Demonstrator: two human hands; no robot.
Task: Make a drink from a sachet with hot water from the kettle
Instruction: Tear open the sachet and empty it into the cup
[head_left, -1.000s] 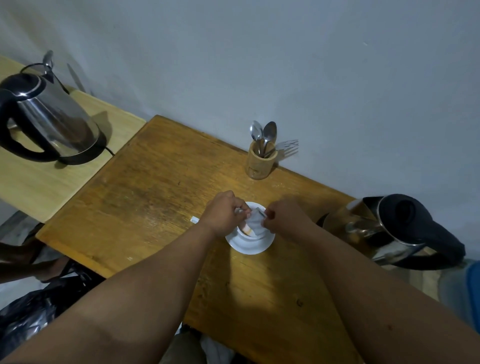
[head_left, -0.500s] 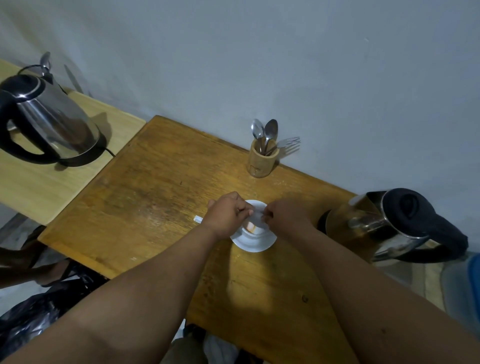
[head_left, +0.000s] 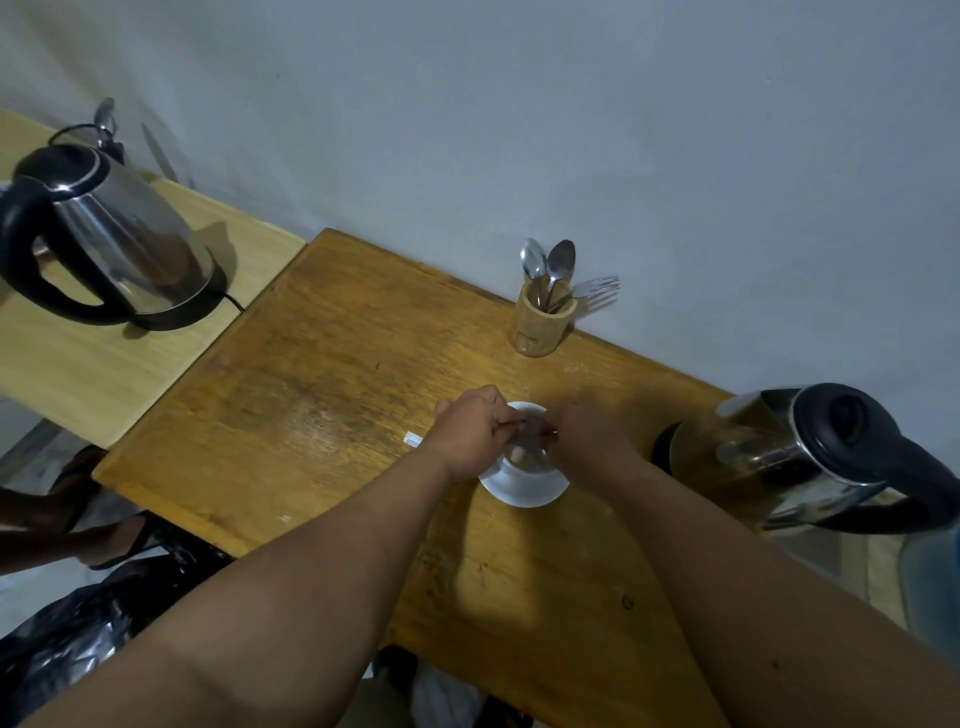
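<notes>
A white cup (head_left: 530, 460) stands on a white saucer (head_left: 524, 491) in the middle of the brown wooden table (head_left: 322, 415). My left hand (head_left: 475, 434) and my right hand (head_left: 587, 434) meet right over the cup, both pinching a small sachet (head_left: 530, 434) that is blurred and mostly hidden between the fingers. A steel kettle (head_left: 810, 457) with a black lid and handle stands on its base to the right of the cup.
A wooden holder (head_left: 543, 325) with spoons and a fork stands at the wall behind the cup. A second steel kettle (head_left: 109, 239) sits on a paler table at the left. A small white scrap (head_left: 412, 439) lies left of my left hand. A black bag (head_left: 78, 639) is on the floor.
Both hands stay over the cup with the sachet; they have drawn closer together and lower over the cup. The view has shifted slightly.
</notes>
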